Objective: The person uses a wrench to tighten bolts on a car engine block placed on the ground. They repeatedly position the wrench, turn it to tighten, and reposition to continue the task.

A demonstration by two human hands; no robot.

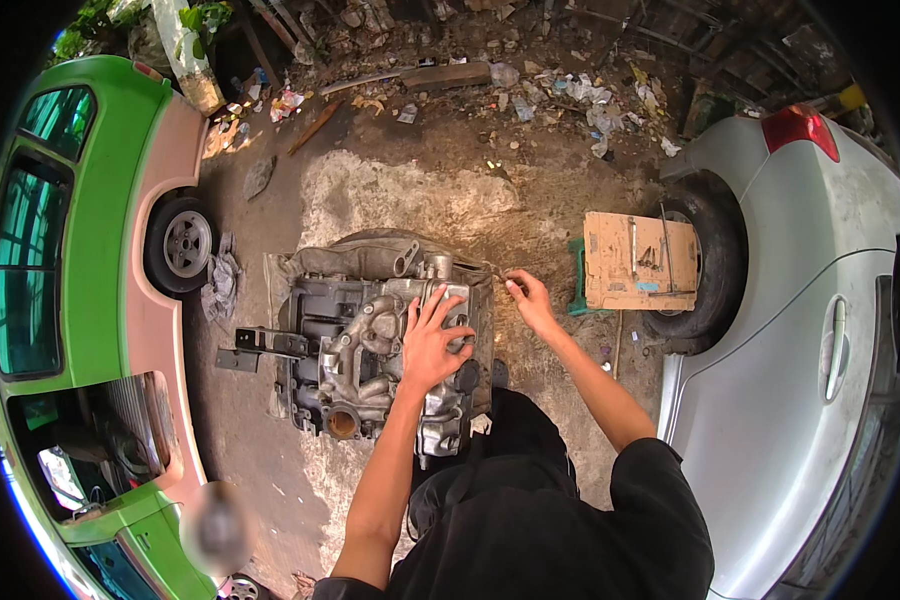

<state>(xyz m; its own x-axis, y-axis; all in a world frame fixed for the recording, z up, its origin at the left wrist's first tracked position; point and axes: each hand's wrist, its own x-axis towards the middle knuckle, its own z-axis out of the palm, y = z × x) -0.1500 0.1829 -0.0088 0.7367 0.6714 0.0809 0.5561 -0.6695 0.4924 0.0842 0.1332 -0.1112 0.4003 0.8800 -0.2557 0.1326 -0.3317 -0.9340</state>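
Observation:
A grey metal car engine [345, 345] lies in front of me, with cast pipes and a round brownish opening on its near side. My left hand [433, 345] rests on the engine's right part, fingers spread over the metal. Just off the engine's far right corner is my right hand [530, 300], its thumb and fingertips pinched together. Whatever is between those fingertips is too small to make out. Dark crumpled sheeting [370, 243] shows beneath and behind the engine.
To the right, a cardboard-topped stool [610, 265] with green legs carries several hand tools [652, 258], beside a silver car [780, 400]. A green and pink vehicle [140, 130] stands at left. Litter [590, 100] and a wooden plank [446, 75] lie at the far side.

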